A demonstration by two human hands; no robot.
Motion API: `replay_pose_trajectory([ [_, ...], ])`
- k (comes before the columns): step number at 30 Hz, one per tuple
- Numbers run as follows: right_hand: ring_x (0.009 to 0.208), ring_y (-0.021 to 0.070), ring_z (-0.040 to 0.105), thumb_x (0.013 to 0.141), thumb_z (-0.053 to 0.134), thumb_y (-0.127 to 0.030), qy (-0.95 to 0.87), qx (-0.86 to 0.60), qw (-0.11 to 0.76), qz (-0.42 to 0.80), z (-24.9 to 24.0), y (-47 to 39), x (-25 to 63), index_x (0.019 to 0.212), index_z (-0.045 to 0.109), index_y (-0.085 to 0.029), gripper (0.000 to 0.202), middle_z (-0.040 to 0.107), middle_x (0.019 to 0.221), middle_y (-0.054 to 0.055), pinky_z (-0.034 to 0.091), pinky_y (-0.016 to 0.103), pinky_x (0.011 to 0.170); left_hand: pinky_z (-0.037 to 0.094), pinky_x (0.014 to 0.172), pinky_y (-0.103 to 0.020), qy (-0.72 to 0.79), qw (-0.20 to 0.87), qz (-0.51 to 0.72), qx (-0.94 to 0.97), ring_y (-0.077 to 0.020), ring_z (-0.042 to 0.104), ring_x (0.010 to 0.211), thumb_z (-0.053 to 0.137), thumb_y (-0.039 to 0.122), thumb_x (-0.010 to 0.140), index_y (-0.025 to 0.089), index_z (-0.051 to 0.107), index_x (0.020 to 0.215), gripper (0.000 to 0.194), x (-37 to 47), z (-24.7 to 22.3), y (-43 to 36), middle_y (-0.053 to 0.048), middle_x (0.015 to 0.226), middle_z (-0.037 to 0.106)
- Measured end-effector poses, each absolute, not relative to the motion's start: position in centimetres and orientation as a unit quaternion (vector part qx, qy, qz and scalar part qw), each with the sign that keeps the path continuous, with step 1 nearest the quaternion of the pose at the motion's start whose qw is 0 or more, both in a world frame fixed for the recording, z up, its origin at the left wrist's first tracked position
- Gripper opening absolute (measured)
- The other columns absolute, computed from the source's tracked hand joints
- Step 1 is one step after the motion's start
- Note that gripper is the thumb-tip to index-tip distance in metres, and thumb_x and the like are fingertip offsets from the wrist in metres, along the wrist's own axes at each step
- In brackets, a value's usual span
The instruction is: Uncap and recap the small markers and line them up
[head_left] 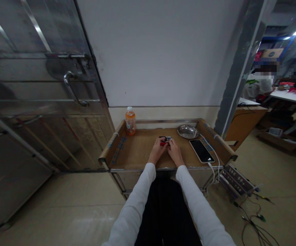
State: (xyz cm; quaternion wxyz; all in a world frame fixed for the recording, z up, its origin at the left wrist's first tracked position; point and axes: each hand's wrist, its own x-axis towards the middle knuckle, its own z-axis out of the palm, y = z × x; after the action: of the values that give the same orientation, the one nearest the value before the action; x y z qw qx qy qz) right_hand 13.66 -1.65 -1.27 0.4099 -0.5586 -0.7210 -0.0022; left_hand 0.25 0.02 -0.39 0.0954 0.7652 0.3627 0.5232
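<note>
My left hand point(157, 149) and my right hand point(174, 151) are close together over the front middle of a cardboard-lined trolley top point(140, 150). Between their fingertips is a small red, black and silver object point(165, 139); its exact kind is too small to make out. The left fingers are closed on its red and black side. At its silver end, the right fingers are pinched together. Parts of the object are hidden behind my fingers. To the right of my hands lies a phone point(201, 151) with a white cable point(212, 171) plugged in.
An orange drink bottle point(130, 121) stands at the back left of the trolley, and a shallow metal dish point(187, 131) at the back right. Folded cardboard walls edge the top. A power strip point(237, 182) and loose cables are on the floor at right. A metal door point(45, 85) is left.
</note>
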Motion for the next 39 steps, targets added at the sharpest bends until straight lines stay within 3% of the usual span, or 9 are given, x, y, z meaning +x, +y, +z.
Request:
replay_pose_trajectory([
  [3, 0.1, 0.0211, 0.059, 0.086, 0.043, -0.016, -0.727, -0.533, 0.432, 0.032, -1.7, -1.4, 13.6, 0.105, 0.059, -0.018, 0.026, 0.062, 0.107, 0.011, 0.047, 0.036, 0.088, 0.055, 0.083, -0.031, 0.356, 0.075, 0.559, 0.745, -0.0163, 0.063, 0.096, 0.055, 0.029, 0.088, 0.02, 0.044, 0.12, 0.035, 0.3, -0.3, -0.1, -0.01, 0.111, 0.057],
  [10, 0.097, 0.0219, 0.061, 0.084, 0.044, -0.015, -0.72, -0.538, 0.433, 0.075, -2.3, -1.1, 13.4, 0.102, 0.059, -0.014, 0.024, 0.065, 0.103, 0.013, 0.047, 0.036, 0.088, 0.05, 0.094, -0.031, 0.327, 0.049, 0.498, 0.802, -0.0161, 0.059, 0.108, 0.046, 0.026, 0.093, 0.024, 0.046, 0.124, 0.032, 0.4, 0.2, -0.7, -0.008, 0.114, 0.058],
  [16, 0.096, 0.0205, 0.062, 0.084, 0.047, -0.018, -0.723, -0.531, 0.431, 0.097, -2.3, -0.9, 13.6, 0.106, 0.059, -0.018, 0.024, 0.065, 0.106, 0.01, 0.047, 0.035, 0.087, 0.055, 0.081, -0.031, 0.367, 0.076, 0.575, 0.727, -0.0143, 0.064, 0.085, 0.049, 0.032, 0.091, 0.022, 0.049, 0.12, 0.031, -0.1, -0.1, -0.2, -0.007, 0.101, 0.06],
  [27, 0.097, 0.0208, 0.061, 0.087, 0.044, -0.02, -0.719, -0.536, 0.436, 0.075, -1.7, -1.4, 13.8, 0.099, 0.063, -0.019, 0.022, 0.065, 0.104, 0.01, 0.046, 0.035, 0.089, 0.054, 0.076, -0.03, 0.41, 0.125, 0.642, 0.635, -0.0143, 0.063, 0.083, 0.055, 0.036, 0.088, 0.019, 0.054, 0.107, 0.026, -0.6, 0.1, 0.0, -0.005, 0.093, 0.061],
  [39, 0.095, 0.0205, 0.061, 0.086, 0.048, -0.021, -0.715, -0.53, 0.447, 0.086, -1.8, -1.3, 13.9, 0.097, 0.062, -0.02, 0.017, 0.065, 0.101, 0.008, 0.046, 0.035, 0.086, 0.053, 0.077, -0.031, 0.432, 0.199, 0.634, 0.61, -0.0148, 0.063, 0.084, 0.058, 0.04, 0.085, 0.018, 0.057, 0.1, 0.027, -0.8, 0.2, 0.1, -0.006, 0.092, 0.063],
])
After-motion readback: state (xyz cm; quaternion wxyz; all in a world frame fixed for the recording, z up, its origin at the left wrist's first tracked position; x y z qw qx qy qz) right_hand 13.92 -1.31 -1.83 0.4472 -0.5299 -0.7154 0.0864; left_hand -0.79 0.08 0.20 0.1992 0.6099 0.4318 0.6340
